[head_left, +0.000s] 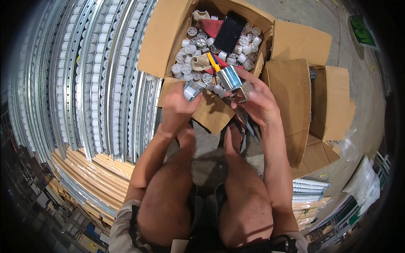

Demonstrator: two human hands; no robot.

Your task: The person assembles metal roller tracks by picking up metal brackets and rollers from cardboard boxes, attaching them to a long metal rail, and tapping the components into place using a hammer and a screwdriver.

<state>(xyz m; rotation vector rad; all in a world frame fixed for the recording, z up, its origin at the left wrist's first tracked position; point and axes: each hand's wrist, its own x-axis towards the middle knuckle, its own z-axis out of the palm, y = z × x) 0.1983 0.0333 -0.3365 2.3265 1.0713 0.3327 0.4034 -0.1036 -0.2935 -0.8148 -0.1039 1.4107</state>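
My left hand [177, 105] is closed around a short silver metal piece [193, 91] with a whitish part in it. Opposite, my right hand [259, 101] grips a shiny bent metal bracket [229, 78] between thumb and fingers; a small dull metal end [244, 91] shows beside the thumb. The two pieces are apart, above the near edge of an open cardboard box [164, 38]. Inside the box lie many small white plastic rollers [187, 67], a black phone [230, 31], a yellow-handled tool [214, 61] and cloth gloves [201, 63] with red parts.
Long metal rails with white rollers [101, 84] are stacked to the left, above wrapped tan lengths [97, 168]. More open cardboard boxes [289, 109] stand on the right. My legs and feet are below my hands. A plastic-wrapped bundle [362, 181] lies at the far right.
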